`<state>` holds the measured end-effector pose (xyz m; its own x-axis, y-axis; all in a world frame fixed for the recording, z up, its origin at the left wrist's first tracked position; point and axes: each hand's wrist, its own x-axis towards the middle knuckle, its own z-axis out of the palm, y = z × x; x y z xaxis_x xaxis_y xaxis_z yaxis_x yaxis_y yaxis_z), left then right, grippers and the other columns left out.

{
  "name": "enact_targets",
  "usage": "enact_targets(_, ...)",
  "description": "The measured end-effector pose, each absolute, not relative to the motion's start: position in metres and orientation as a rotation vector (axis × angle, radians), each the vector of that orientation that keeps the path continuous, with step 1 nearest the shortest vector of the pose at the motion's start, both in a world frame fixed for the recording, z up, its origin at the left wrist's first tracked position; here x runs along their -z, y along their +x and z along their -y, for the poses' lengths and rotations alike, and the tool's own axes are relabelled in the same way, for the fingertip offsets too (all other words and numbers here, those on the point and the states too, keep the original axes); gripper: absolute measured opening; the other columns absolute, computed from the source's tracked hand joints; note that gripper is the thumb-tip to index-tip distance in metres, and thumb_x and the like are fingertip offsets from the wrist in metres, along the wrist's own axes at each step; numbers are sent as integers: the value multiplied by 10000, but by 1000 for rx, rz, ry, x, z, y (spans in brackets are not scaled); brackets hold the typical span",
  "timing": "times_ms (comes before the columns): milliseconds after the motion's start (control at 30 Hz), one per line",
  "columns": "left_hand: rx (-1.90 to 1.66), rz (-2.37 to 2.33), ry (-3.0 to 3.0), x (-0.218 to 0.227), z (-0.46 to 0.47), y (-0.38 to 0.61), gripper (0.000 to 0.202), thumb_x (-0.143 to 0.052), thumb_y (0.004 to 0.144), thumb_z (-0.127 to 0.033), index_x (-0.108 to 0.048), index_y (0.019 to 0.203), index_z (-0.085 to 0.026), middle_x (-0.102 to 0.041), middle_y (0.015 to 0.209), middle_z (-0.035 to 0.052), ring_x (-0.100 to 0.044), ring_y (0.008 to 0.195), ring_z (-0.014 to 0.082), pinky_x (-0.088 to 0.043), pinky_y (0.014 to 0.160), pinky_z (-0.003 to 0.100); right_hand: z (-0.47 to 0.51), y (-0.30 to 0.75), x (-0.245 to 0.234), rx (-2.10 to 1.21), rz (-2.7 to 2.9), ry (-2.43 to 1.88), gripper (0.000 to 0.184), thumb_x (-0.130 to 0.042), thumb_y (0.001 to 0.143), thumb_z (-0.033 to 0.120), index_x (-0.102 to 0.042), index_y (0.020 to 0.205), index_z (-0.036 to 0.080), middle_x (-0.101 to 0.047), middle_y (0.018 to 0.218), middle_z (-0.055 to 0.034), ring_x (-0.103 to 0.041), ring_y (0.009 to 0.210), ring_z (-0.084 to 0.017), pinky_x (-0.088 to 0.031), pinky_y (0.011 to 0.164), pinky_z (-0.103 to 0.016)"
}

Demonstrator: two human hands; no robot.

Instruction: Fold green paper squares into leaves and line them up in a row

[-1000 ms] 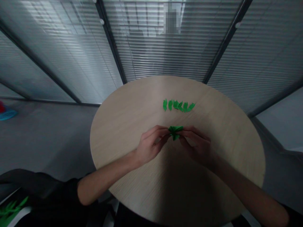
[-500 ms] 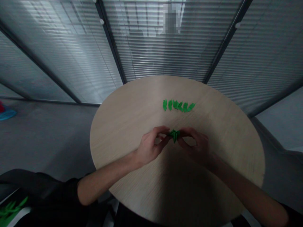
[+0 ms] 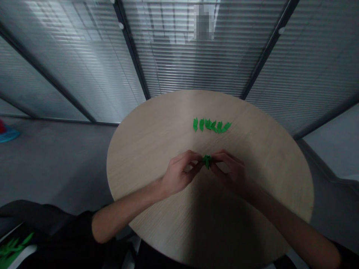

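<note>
This looks like an office meeting room: from 10 round to 2 o'clock stand tall glass partitions (image 3: pixel 316 63) in dark metal frames (image 3: pixel 131 52), with slatted blinds (image 3: pixel 179 63) behind the panes. At 12 o'clock, a round table (image 3: pixel 146 164) with a pale wood-grain laminate top is the usual small office meeting table, and a plain grey floor (image 3: pixel 56 160) runs out towards 9 o'clock, where a red and blue object (image 3: pixel 7 136) is too far off to tell.
</note>
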<state>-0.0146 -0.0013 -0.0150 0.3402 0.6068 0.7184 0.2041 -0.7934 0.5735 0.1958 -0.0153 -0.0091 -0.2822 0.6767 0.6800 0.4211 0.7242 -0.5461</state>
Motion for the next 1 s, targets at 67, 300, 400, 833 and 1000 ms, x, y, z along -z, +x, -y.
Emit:
enact_targets(67,-1427,-719,2221,14,2,-15,110,-675,966,-114,-678,1069,-151,-742,926,65,-709,764,132,-624,658,230,16,196,9,-315,1919,-846,111,-664,949,132,-661,994,234,-691,855,-12,-698,767,-165,-566,705,-287)
enact_targets(300,-1375,-715,2189,10,3,-15,121,-653,962,-111,-691,1075,-130,-748,922,77,-717,760,126,-625,669,217,17,196,9,-350,1914,-843,131,-668,943,115,-661,1002,232,-690,862,-9,-692,769,-155,-561,700,-271)
enact_targets(400,-1342,-698,2166,8,4,-15,135,-675,960,-159,-687,1089,-124,-745,929,80,-717,749,125,-631,669,219,17,196,9,-384,1903,-849,110,-670,951,128,-663,984,232,-697,852,-6,-698,759,-151,-567,693,-265)
enact_targets(833,-1048,-828,1579,6,2,-10,173,-707,939,-294,-693,993,-130,-740,874,58,-691,612,105,-578,555,191,17,190,4,-777,1680,-1108,225,-736,928,365,-680,1090,220,-748,885,-34,-741,743,-165,-607,671,-272)
enact_targets(1000,-1018,-720,1398,3,0,-7,291,-744,927,-409,-656,953,-133,-681,714,1,-657,587,105,-609,598,227,16,191,0,-1056,1595,-1097,199,-734,909,400,-714,913,202,-744,782,-27,-701,647,-144,-570,607,-252)
